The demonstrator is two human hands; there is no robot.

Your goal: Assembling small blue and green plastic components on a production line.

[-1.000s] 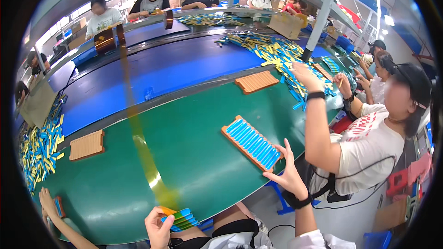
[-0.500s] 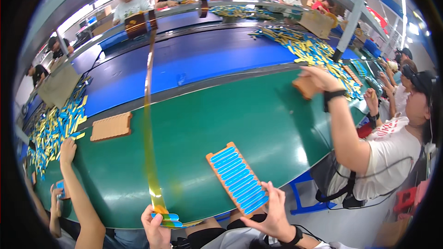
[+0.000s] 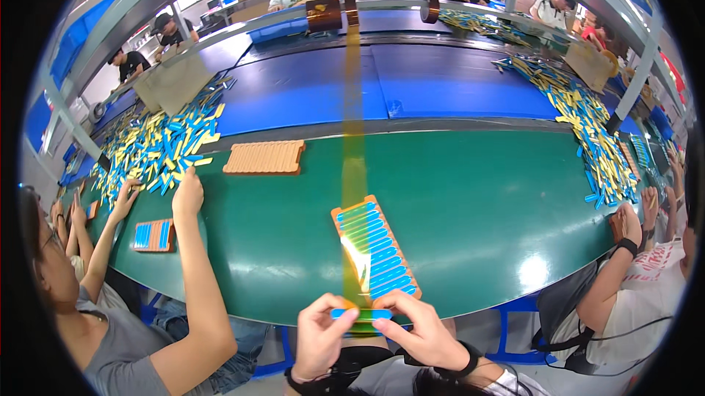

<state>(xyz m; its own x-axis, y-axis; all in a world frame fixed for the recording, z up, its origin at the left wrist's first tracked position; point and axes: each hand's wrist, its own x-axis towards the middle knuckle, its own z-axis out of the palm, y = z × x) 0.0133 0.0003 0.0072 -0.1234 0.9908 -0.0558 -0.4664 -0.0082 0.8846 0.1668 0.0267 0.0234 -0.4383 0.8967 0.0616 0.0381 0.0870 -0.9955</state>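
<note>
Close to my body, my left hand (image 3: 323,333) pinches one end of a small blue strip with rounded ends (image 3: 360,314). My right hand (image 3: 420,331) grips its other end between thumb and fingers. A long band of clear amber tape (image 3: 353,102) runs down to the strip from a roll (image 3: 351,11) on the overhead bar. Just beyond my hands lies an orange-brown slotted tray (image 3: 339,218), its grooves filled with several blue strips; the tape passes over its left side. What lies under my fingertips is hidden.
An upturned slotted tray (image 3: 264,157) lies on the green table (image 3: 485,198). Piles of blue and yellow strips (image 3: 158,143) stand at left and right. A co-worker's arm (image 3: 198,278) reaches in from the left beside a part-filled tray (image 3: 153,236). Another co-worker sits at right.
My right hand has left the filled tray's edge and come to the blue strip beside my left hand. The view has swung left. The co-worker at right has drawn a tray nearer.
</note>
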